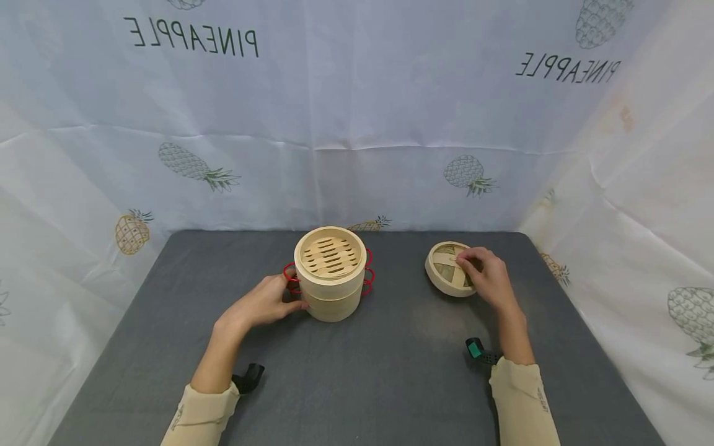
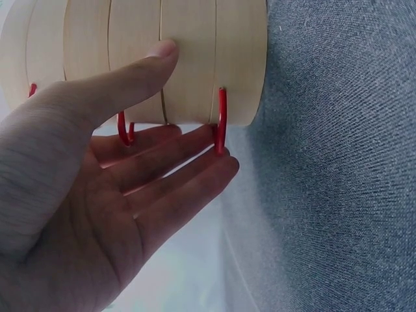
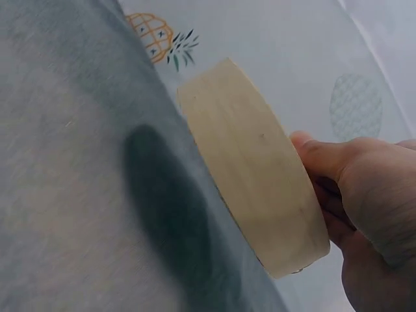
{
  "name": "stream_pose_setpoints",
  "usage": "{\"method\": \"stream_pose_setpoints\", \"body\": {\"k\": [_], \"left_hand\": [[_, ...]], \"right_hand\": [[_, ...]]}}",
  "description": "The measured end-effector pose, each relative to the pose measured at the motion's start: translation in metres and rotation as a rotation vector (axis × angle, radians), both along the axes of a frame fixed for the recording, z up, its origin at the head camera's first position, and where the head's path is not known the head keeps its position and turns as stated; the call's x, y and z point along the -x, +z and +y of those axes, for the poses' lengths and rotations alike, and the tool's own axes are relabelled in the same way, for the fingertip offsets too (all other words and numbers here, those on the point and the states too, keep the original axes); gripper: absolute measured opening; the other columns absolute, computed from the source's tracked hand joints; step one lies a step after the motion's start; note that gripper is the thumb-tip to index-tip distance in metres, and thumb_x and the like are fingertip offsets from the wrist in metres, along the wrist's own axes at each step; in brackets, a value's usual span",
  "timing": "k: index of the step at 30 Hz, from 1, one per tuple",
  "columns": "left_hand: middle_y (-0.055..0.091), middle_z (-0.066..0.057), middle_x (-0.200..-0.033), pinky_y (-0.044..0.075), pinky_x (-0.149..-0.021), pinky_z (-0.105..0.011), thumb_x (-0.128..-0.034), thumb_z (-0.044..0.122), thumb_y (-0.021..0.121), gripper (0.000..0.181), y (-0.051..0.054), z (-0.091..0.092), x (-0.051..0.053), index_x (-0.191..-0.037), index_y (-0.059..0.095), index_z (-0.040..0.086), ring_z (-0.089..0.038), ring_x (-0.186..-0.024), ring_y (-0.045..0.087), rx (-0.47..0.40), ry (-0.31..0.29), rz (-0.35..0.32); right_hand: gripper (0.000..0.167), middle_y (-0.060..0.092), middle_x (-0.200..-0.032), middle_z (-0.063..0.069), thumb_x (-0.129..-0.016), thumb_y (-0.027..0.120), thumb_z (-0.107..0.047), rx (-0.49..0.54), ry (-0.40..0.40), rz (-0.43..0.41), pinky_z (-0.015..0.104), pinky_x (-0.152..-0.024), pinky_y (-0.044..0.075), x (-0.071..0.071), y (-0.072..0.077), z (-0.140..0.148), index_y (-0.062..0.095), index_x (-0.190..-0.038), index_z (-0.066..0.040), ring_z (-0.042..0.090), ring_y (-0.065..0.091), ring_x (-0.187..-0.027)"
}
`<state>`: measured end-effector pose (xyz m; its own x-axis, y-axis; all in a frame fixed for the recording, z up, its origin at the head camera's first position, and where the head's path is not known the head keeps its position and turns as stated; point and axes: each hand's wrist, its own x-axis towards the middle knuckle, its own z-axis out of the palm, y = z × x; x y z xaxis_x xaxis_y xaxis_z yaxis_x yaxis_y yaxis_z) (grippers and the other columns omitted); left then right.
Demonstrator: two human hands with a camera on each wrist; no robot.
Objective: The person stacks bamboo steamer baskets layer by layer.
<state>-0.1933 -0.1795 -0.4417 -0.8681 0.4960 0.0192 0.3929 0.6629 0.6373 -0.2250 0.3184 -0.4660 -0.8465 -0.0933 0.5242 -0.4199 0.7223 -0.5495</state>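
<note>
A bamboo steamer [image 1: 330, 296] stands upright on the grey table, its slatted top tier uncovered and red handles sticking out at both sides. At its left side is my left hand [image 1: 269, 302]. In the left wrist view the thumb [image 2: 153, 68] lies against the bamboo wall, while the long fingers [image 2: 185, 188] stretch nearly straight beside the red handles [image 2: 221, 120]. Off to the right, my right hand [image 1: 489, 279] pinches the top of the round bamboo steamer lid [image 1: 446, 272]. A shadow beneath shows the lid [image 3: 247, 169] raised off the table, slightly tilted.
The grey table [image 1: 379, 378] reaches back to a white curtain [image 1: 357, 179] printed with pineapples, which also hangs along both sides. Black wrist mounts [image 1: 248, 378] sit at both forearms, just above the table. Bare cloth separates the steamer from the lid.
</note>
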Motion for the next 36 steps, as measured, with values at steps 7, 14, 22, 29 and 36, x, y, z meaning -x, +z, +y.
{"method": "stream_pose_setpoints", "body": {"k": [7,14,22,29,36], "left_hand": [[0.076,-0.018,-0.133,0.062,-0.102,-0.051,-0.0967,0.024,0.085,0.054,0.000,0.000,0.000,-0.139,0.061,0.000,-0.034,-0.125,0.075,-0.002,0.003,-0.004],[0.076,-0.019,-0.134,0.062,-0.102,-0.051,-0.0968,0.023,0.085,0.056,0.000,-0.001,0.000,-0.141,0.060,-0.002,-0.035,-0.125,0.075,-0.001,0.007,-0.008],[0.076,-0.019,-0.133,0.062,-0.101,-0.050,-0.0967,0.023,0.085,0.055,-0.001,-0.002,0.000,-0.139,0.061,-0.001,-0.035,-0.123,0.075,0.006,0.013,-0.004],[0.077,-0.018,-0.132,0.062,-0.101,-0.051,-0.0965,0.023,0.085,0.056,-0.001,-0.001,0.000,-0.141,0.060,-0.001,-0.033,-0.123,0.076,0.009,0.009,0.003],[0.076,-0.019,-0.132,0.063,-0.100,-0.050,-0.0967,0.023,0.085,0.055,0.000,0.000,0.001,-0.139,0.060,-0.001,-0.034,-0.122,0.076,-0.006,0.006,-0.014]], "right_hand": [[0.008,0.074,-0.104,0.021,-0.100,0.075,0.001,-0.024,0.045,0.043,0.009,-0.075,0.040,0.005,0.024,-0.011,0.076,-0.107,0.004,-0.009,0.048,-0.091],[0.008,0.075,-0.108,0.020,-0.101,0.073,0.000,-0.024,0.071,0.041,0.007,-0.079,0.042,0.003,0.046,-0.021,0.077,-0.108,0.003,-0.008,0.051,-0.098],[0.009,0.077,-0.106,0.019,-0.101,0.073,0.001,-0.005,0.133,0.067,0.005,-0.077,0.045,0.003,0.067,-0.034,0.078,-0.108,0.001,-0.006,0.057,-0.094],[0.011,0.077,-0.107,0.018,-0.099,0.074,0.003,0.011,0.201,0.093,0.006,-0.080,0.047,0.003,0.081,-0.047,0.079,-0.108,0.000,0.002,0.063,-0.095],[0.011,0.077,-0.111,0.016,-0.099,0.074,0.002,0.016,0.224,0.101,0.006,-0.087,0.046,0.003,0.092,-0.060,0.079,-0.109,-0.002,0.012,0.065,-0.102]]}}
